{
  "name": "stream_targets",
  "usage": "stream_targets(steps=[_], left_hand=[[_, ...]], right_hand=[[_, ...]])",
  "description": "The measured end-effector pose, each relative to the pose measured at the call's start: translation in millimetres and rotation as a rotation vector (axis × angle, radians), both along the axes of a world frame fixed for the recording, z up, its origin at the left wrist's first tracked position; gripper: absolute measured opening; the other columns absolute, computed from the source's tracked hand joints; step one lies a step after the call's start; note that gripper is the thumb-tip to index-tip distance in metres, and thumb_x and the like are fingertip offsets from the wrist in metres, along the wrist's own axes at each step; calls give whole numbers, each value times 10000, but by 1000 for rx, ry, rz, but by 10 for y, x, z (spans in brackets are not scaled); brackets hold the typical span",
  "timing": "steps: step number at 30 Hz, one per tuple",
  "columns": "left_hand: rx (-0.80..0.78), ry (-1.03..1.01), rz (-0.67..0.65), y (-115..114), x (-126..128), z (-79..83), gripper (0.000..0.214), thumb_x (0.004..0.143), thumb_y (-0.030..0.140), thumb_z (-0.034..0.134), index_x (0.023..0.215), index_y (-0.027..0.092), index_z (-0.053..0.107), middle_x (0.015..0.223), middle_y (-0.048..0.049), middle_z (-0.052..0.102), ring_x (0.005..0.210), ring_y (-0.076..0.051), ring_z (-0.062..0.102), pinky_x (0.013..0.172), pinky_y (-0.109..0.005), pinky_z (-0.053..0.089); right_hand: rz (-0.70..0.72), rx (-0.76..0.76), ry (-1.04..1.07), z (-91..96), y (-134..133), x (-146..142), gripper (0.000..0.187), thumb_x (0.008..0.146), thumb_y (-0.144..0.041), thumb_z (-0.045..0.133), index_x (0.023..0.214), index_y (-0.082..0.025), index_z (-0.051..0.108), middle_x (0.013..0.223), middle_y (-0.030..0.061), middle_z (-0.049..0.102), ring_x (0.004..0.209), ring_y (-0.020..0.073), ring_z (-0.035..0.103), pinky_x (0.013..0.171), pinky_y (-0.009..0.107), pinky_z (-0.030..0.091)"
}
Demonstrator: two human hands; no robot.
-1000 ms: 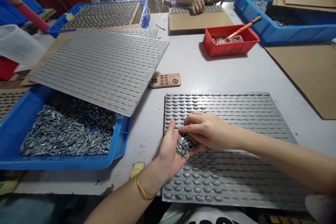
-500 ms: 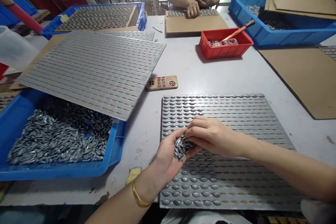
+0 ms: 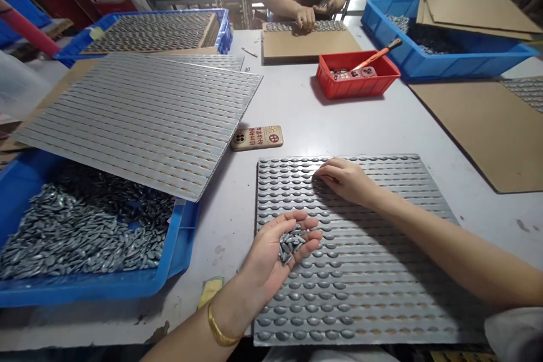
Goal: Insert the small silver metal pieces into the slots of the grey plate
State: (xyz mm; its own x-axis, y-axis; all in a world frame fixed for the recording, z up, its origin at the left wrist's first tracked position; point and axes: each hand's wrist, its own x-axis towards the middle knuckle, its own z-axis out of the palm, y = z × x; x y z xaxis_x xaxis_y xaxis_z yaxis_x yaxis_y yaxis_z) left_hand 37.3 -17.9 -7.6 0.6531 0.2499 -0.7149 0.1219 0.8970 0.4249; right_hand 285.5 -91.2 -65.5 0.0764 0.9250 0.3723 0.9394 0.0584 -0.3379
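Note:
My left hand (image 3: 271,251) is palm up and cupped around a small heap of grey almond-shaped metal pieces (image 3: 291,244). It hovers over the left part of a grey ridged board (image 3: 394,271). Rows of the same pieces lie in slots along the board's left side, and the slots farther right show bare brownish marks. Near the far edge, my right hand (image 3: 341,178) has its fingers pinched together and lowered onto the board at the end of a row. A grey almond-shaped piece at the fingertips is mostly hidden by them.
A blue bin (image 3: 178,243) of loose pieces stands left, partly under another ridged board (image 3: 144,119). A phone-shaped patterned case (image 3: 257,138) lies beyond my board. A red tray (image 3: 356,85) holds an orange-handled tool. Opposite, a co-worker's hand (image 3: 306,18) works over a brown board (image 3: 309,50).
My right hand has moved from the heap in my left palm to the far rows of the board. The left hand's fingers have spread slightly, and the view has shifted a little.

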Motion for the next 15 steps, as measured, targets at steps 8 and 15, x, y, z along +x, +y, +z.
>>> stream_targets(steps=[8, 15], left_hand=[[-62, 0, 42, 15, 26, -8, 269, 847, 217, 603, 1076, 88, 657, 1100, -169, 696, 944, -258, 701, 885, -356, 570], [-126, -39, 86, 30, 46, -2, 308, 872, 229, 576, 1135, 85, 648, 1141, -168, 684, 1028, -289, 677, 930, -388, 551]], right_hand=[[58, -107, -146, 99, -5, -2, 243, 909, -122, 456, 982, -171, 682, 903, 85, 641, 825, 201, 579, 704, 304, 484], [57, -79, -73, 231, -26, -149, 220, 935, -165, 472, 1046, -160, 661, 943, 101, 655, 863, 209, 599, 720, 325, 496]])
